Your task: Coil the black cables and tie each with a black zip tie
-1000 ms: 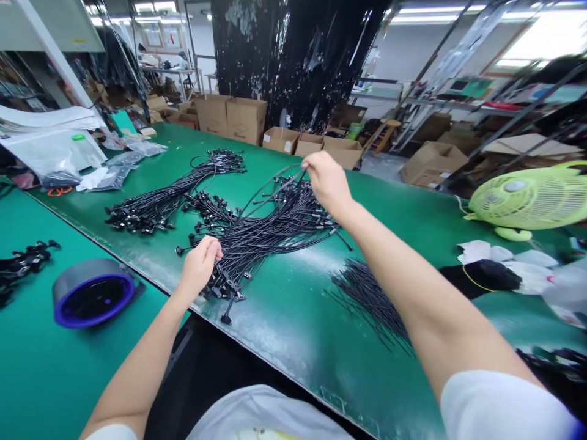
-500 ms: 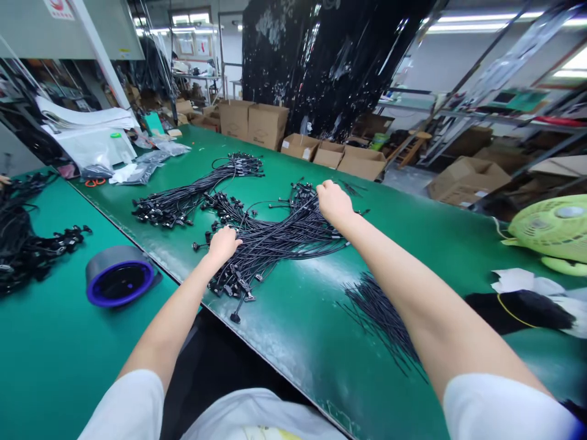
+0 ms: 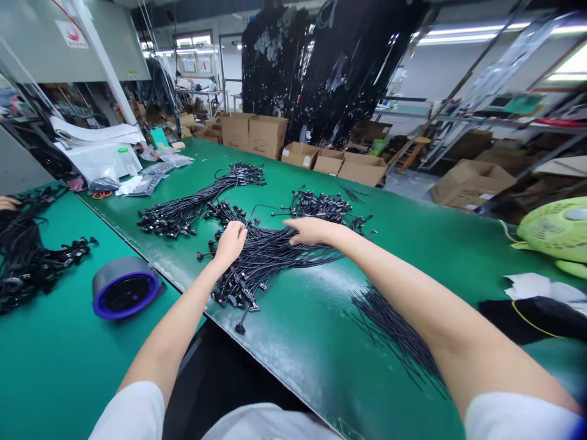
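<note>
A large pile of thin black cables (image 3: pixel 279 247) with small connectors on their ends lies across the green table in front of me. At the pile's left part, my left hand (image 3: pixel 231 243) has its fingertips pinched together on a black cable, whose looping end rises just beyond them. My right hand (image 3: pixel 310 231) is stretched over the middle of the pile with fingers apart, pointing left, and I see nothing held in it. Behind the pile lies another bundle of black cables (image 3: pixel 206 198). Loose black cable ties (image 3: pixel 394 330) lie under my right forearm.
On the left stand a grey and purple round container (image 3: pixel 125 294) and more cables (image 3: pixel 41 269), with another person's hand (image 3: pixel 8 203) at the edge. A green fan (image 3: pixel 557 229) is at the right. Cardboard boxes (image 3: pixel 268 135) line the table's far side.
My right hand has moved left and nearer, from the pile's far right end to its middle, and its fingers have opened. My left hand has shifted slightly right along the cables.
</note>
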Motion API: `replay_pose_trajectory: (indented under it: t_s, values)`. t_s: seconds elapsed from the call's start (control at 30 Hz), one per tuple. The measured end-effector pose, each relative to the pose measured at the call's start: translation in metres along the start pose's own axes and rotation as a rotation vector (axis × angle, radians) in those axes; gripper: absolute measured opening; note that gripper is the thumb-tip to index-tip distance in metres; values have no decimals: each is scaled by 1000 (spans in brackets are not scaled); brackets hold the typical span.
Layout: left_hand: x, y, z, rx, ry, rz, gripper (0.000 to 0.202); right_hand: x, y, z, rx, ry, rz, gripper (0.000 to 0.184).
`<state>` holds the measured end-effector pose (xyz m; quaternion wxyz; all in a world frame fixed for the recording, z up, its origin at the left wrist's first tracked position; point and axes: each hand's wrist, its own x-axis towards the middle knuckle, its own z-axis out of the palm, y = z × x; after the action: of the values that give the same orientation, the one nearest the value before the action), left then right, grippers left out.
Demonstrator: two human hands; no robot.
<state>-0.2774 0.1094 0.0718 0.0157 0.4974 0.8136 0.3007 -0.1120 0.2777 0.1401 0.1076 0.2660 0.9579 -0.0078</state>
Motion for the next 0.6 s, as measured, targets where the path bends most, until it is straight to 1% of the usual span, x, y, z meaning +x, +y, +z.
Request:
replay_pose_trajectory:
  t_s: [0.03,0.07,0.1,0.13,0.17,0.2,0.23,0.27,0.33,0.37,0.4,0.43,0.47,0.53,0.6]
  values:
    - [-6,13,-6,-65,-3,47,21,-4,-6,-4,17,110,-28,62]
    - [-14,26,-12,-149,-38,109,21,-5,-11,-8,27,245,-47,63]
    - [-23,38,-19,-240,-98,178,19,-5,-14,-12,28,379,-55,59]
    - [-32,47,-25,-331,-166,240,16,-3,-15,-17,25,492,-51,51]
    - [-40,53,-30,-413,-220,280,15,-1,-11,-22,19,575,-33,40]
    - [-47,56,-35,-478,-246,290,14,0,-4,-28,13,625,0,32]
    - [-51,54,-39,-536,-236,265,13,-1,6,-34,8,651,49,29]
    - [-54,49,-42,-609,-209,213,14,-3,19,-41,6,682,103,30]
    - [-54,32,-46,-785,-167,59,16,-16,49,-54,10,773,212,37]
    - [-54,21,-47,-862,-181,-16,18,-25,65,-60,9,814,260,42]
    - [-55,11,-47,-921,-225,-74,22,-35,80,-63,9,843,301,49]
    - [-56,2,-47,-955,-295,-109,25,-46,94,-65,0,859,338,55]
    - [-58,-5,-47,-964,-390,-117,28,-58,107,-64,-33,850,363,63]
    - [-65,-15,-47,-949,-600,-83,33,-86,125,-57,-61,819,353,70]
    - [-72,-19,-47,-942,-769,-50,36,-117,137,-44,-95,806,297,70]
